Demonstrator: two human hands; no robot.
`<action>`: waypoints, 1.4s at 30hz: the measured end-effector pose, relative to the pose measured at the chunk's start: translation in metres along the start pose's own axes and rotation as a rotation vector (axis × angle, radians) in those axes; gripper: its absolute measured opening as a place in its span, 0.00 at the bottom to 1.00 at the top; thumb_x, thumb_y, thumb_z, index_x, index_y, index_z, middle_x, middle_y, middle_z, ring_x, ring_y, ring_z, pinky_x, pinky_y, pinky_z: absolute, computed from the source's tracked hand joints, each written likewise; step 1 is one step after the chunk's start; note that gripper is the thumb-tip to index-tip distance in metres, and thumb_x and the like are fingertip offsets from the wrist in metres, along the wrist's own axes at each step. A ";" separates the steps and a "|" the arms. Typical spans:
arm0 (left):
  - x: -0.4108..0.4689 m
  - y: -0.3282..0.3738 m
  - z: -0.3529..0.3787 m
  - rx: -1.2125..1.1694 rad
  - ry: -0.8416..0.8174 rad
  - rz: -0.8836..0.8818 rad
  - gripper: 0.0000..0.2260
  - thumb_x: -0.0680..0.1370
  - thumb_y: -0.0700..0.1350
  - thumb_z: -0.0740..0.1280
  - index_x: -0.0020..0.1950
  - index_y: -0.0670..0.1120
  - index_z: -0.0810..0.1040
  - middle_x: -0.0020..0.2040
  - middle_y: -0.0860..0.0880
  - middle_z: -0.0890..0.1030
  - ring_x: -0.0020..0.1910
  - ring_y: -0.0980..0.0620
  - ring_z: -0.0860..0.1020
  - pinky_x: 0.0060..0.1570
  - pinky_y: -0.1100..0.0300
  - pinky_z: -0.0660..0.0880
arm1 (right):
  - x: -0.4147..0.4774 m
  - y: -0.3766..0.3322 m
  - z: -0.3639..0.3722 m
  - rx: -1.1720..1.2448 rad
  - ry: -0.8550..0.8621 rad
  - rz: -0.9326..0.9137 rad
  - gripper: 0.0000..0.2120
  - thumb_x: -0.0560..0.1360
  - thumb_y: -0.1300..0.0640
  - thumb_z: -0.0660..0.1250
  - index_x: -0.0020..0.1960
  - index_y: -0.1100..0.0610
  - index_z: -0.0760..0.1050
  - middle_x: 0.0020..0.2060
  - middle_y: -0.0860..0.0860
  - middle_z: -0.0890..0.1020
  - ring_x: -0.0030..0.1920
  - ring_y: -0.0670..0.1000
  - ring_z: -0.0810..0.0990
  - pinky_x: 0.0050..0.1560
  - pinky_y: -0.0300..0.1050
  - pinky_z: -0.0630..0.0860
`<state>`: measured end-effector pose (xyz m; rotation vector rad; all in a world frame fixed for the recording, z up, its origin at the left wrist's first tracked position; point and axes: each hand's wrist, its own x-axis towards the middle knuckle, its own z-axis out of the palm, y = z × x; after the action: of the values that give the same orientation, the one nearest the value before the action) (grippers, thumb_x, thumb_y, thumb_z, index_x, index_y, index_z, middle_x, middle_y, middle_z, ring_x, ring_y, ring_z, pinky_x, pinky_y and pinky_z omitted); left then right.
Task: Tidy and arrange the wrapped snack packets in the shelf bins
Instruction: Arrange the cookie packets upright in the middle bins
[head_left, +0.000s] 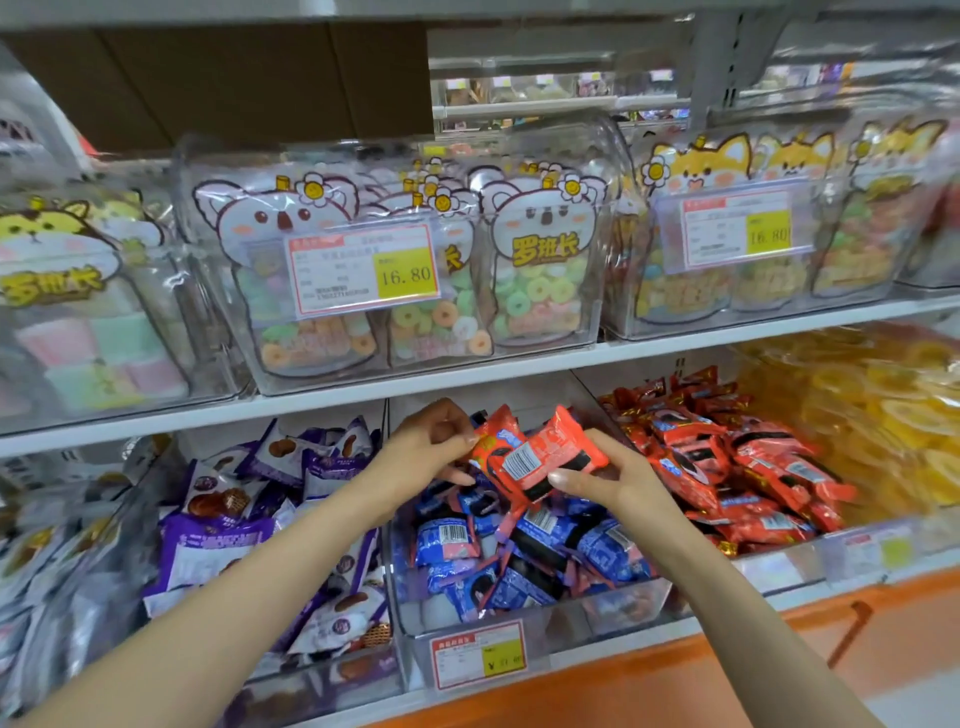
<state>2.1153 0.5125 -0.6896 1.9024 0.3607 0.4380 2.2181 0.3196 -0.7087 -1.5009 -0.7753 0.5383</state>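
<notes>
Careful: your left hand (441, 441) and right hand (608, 478) both pinch red packets (535, 452) above blue bin (519, 631); loose fingertip grip, one could slip among blue packets (602, 551), not red bin (857, 553) beside

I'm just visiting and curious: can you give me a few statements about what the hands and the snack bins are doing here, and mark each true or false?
1. Both hands, the left hand and the right hand, hold red packets. True.
2. The red packets are held above the bin of blue packets. True.
3. The bin of red packets is to the left of the blue one. False: it is to the right.
4. The purple packets lie in the bin right of the blue one. False: they lie to its left.
5. The yellow price tag on the upper shelf reads 16.80. True.
</notes>
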 end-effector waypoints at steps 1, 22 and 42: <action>0.000 0.002 0.004 -0.049 -0.018 0.013 0.07 0.78 0.36 0.64 0.41 0.44 0.70 0.37 0.46 0.76 0.37 0.51 0.79 0.37 0.64 0.80 | 0.000 0.000 0.000 0.038 -0.005 -0.012 0.14 0.68 0.61 0.75 0.51 0.60 0.75 0.44 0.59 0.82 0.44 0.55 0.81 0.49 0.41 0.77; 0.020 -0.019 0.065 0.854 -0.537 0.216 0.21 0.74 0.48 0.70 0.65 0.52 0.70 0.70 0.49 0.65 0.72 0.52 0.60 0.65 0.57 0.63 | -0.012 0.025 -0.093 -0.773 0.695 -0.102 0.23 0.67 0.60 0.74 0.60 0.54 0.73 0.51 0.57 0.79 0.48 0.58 0.74 0.43 0.50 0.70; 0.012 -0.007 0.038 0.661 -0.312 0.299 0.12 0.74 0.48 0.70 0.57 0.50 0.77 0.57 0.52 0.76 0.59 0.53 0.72 0.58 0.60 0.67 | 0.001 0.033 -0.091 -0.778 0.613 -0.012 0.13 0.70 0.62 0.73 0.54 0.62 0.78 0.54 0.60 0.74 0.54 0.60 0.75 0.47 0.42 0.65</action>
<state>2.1431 0.4890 -0.7069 2.6430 0.0005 0.2170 2.2907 0.2605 -0.7329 -2.2141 -0.5128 -0.2917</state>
